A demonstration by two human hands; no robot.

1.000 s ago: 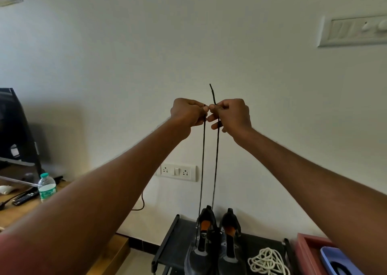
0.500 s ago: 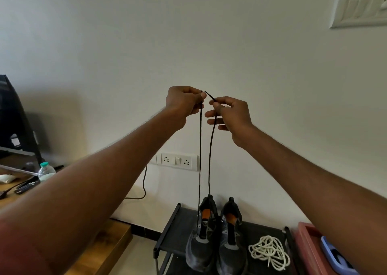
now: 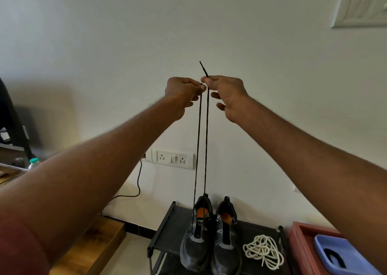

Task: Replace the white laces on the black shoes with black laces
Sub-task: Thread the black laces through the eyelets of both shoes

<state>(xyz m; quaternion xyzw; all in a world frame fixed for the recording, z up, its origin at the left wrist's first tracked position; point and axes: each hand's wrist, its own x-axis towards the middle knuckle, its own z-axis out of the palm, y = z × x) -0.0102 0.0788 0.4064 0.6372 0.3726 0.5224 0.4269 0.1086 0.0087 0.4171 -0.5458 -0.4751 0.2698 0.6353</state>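
My left hand (image 3: 184,92) and right hand (image 3: 227,91) each pinch one end of the black lace (image 3: 206,140), drawn up taut from the lowest eyelets of the left shoe (image 3: 196,243) on the rack (image 3: 161,228). White laces (image 3: 262,251) lie removed beside the right shoe (image 3: 226,247), which appears unlaced. Upper eyelets remain, I judge.
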